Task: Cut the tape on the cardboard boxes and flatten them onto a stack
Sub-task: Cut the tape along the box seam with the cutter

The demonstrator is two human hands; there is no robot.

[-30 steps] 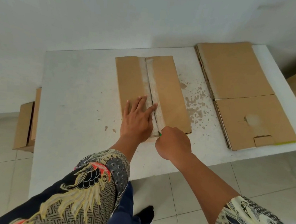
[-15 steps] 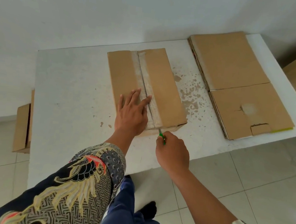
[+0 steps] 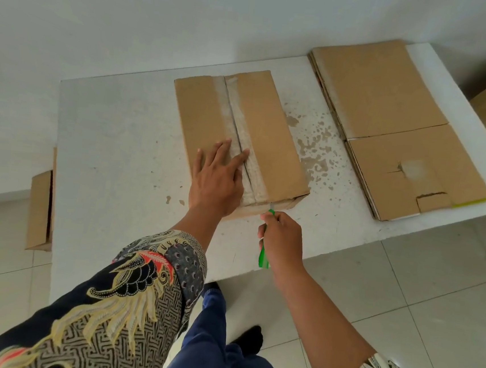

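The right hand (image 3: 282, 241) gripped a green cutter (image 3: 264, 257) at frame centre while the flat left hand (image 3: 216, 181) pinned the light, stiff cardboard box (image 3: 267, 132), likely best held at its flaps.

Taped box (image 3: 258, 132) held flat on the desk (image 3: 114, 147)
Left hand (image 3: 216, 181) presses its top; right hand (image 3: 282, 239) grips a green cutter (image 3: 264, 255), seemingly at the box's near edge.

Only 1 view is given, from a wide-angle camera worn on the person's head. It looks forward and steeply down over both forearms onto the white desk (image 3: 115, 142), close enough that the sleeves fill the lower edge, with tiled floor (image 3: 404, 288) and wall (image 3: 134, 10) framing it.
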